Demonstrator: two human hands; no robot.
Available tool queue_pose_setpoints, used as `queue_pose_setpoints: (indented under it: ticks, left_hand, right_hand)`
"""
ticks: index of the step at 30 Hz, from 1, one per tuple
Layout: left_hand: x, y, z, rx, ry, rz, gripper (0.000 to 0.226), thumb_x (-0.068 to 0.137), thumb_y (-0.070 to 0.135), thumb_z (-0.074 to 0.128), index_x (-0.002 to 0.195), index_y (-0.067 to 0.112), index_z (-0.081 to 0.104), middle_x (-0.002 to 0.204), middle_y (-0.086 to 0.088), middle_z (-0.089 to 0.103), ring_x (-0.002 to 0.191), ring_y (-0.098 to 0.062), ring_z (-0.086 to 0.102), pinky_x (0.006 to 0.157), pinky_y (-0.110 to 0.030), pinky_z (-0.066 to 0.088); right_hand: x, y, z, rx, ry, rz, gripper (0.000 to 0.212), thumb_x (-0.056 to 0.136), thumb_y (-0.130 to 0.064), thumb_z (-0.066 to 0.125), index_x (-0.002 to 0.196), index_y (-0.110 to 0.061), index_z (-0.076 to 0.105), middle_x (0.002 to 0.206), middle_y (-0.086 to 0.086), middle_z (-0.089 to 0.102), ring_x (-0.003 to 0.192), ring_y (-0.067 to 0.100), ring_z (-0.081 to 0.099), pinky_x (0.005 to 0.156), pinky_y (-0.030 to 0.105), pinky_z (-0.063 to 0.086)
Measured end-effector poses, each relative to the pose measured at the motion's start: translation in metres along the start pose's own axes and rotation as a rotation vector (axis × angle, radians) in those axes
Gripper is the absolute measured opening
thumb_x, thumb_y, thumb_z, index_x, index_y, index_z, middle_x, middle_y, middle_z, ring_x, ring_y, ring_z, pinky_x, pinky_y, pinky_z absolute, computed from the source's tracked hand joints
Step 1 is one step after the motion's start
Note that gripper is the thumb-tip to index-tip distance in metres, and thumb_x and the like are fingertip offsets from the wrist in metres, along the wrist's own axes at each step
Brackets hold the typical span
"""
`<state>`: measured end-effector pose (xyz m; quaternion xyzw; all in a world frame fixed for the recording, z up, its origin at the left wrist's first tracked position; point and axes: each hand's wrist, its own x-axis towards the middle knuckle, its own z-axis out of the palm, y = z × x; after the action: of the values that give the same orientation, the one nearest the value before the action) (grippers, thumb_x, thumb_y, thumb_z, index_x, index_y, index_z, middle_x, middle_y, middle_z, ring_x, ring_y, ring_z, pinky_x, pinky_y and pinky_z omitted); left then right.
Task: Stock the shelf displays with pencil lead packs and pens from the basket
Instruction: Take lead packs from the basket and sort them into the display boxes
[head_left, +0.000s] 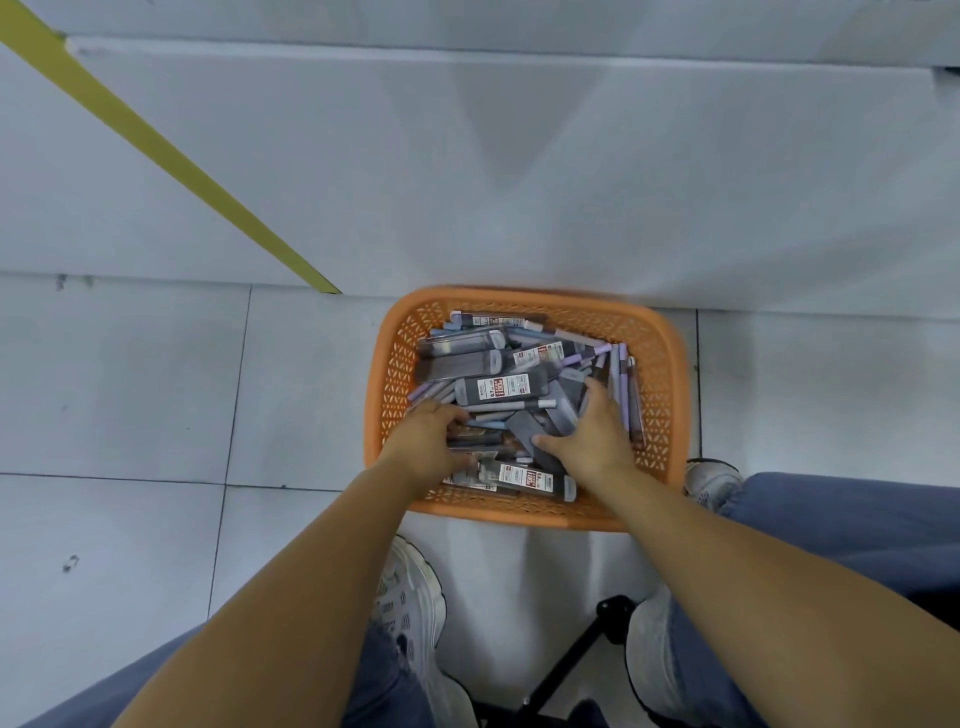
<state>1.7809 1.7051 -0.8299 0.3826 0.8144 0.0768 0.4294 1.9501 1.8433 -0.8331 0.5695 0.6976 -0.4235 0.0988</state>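
Floor (130, 389) of pale tiles fills the view; a white panel (519, 156) spans 12 o'clock and a yellow strip (156, 145) runs in from 10 o'clock. No shelf display is in view. The orange basket (670, 364) stands on the floor just right of centre, its far rim close to the foot of the panel. It holds the whole stock in one loose, crossed heap.

The left hand (426, 447) enters the basket at its 8 o'clock side. Its fingers (449, 413) curl down into the heap; whether they grip anything cannot be told. The right hand (597, 441) lies at the 4 o'clock side, thumb spread wide and fingers (597, 395) nearly straight, resting on top of the stock and closing on nothing.

Pencil lead packs (501, 388), flat dark cases with red and white labels, lie toward 12 and 6 o'clock. Pens (618, 374) stand along the 3 o'clock wall and thread under the packs.

Likely faults: smooth cases could slide from a hurried two-handed scoop, pens tangled among the packs could come up with them, and a sideways pull could shift the light basket.
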Motion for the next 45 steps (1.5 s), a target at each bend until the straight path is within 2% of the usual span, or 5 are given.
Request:
queue_pose_setpoints:
  ticks: [11, 18, 26, 37, 45]
  left_hand:
    - [-0.003, -0.001, -0.005, -0.143, 0.053, 0.062, 0.028, 0.098, 0.023, 0.062, 0.126, 0.019, 0.065, 0.116, -0.001, 0.069, 0.105, -0.020, 0.062, 0.088, -0.030, 0.051]
    - [-0.012, 0.000, -0.014, -0.301, 0.228, -0.055, 0.015, 0.100, 0.034, 0.058, 0.095, 0.022, 0.053, 0.081, 0.011, 0.060, 0.073, -0.010, 0.058, 0.060, -0.022, 0.041]
    - [-0.027, 0.009, -0.022, -0.838, 0.170, -0.122, 0.018, 0.104, 0.013, 0.048, 0.120, 0.020, 0.054, 0.090, 0.000, 0.074, 0.078, -0.014, 0.070, 0.068, -0.026, 0.059]
    - [-0.043, -0.005, -0.010, -1.129, 0.125, -0.235, 0.023, 0.103, 0.002, 0.048, 0.114, 0.019, 0.059, 0.105, -0.007, 0.073, 0.093, -0.018, 0.068, 0.090, -0.038, 0.059]
    - [-0.043, -0.007, -0.008, -1.163, 0.150, -0.308, 0.018, 0.096, 0.008, 0.058, 0.109, 0.007, 0.069, 0.094, -0.006, 0.073, 0.091, -0.020, 0.066, 0.093, -0.042, 0.056]
  right_hand:
    - [0.010, 0.001, -0.013, -0.065, -0.041, 0.014, 0.046, 0.082, -0.031, 0.076, 0.119, -0.012, 0.058, 0.132, 0.011, 0.039, 0.095, 0.022, 0.051, 0.087, 0.028, 0.042]
    - [0.001, 0.005, -0.029, 0.100, -0.041, 0.002, 0.038, 0.089, -0.026, 0.069, 0.124, -0.013, 0.060, 0.132, 0.010, 0.039, 0.116, 0.031, 0.051, 0.105, 0.041, 0.043]
    - [-0.010, -0.020, -0.047, 0.052, -0.280, -0.176, 0.021, 0.093, -0.029, 0.061, 0.113, -0.028, 0.055, 0.103, -0.009, 0.064, 0.085, 0.005, 0.061, 0.066, 0.023, 0.048]
    - [-0.017, -0.009, -0.007, -0.452, -0.405, -0.294, 0.063, 0.072, -0.038, 0.082, 0.127, -0.023, 0.055, 0.130, 0.003, 0.050, 0.123, 0.023, 0.044, 0.103, 0.036, 0.039]
    - [-0.027, -0.002, -0.004, -0.420, -0.414, -0.350, 0.033, 0.087, -0.036, 0.068, 0.116, -0.024, 0.060, 0.109, -0.003, 0.058, 0.103, 0.020, 0.057, 0.080, 0.030, 0.043]
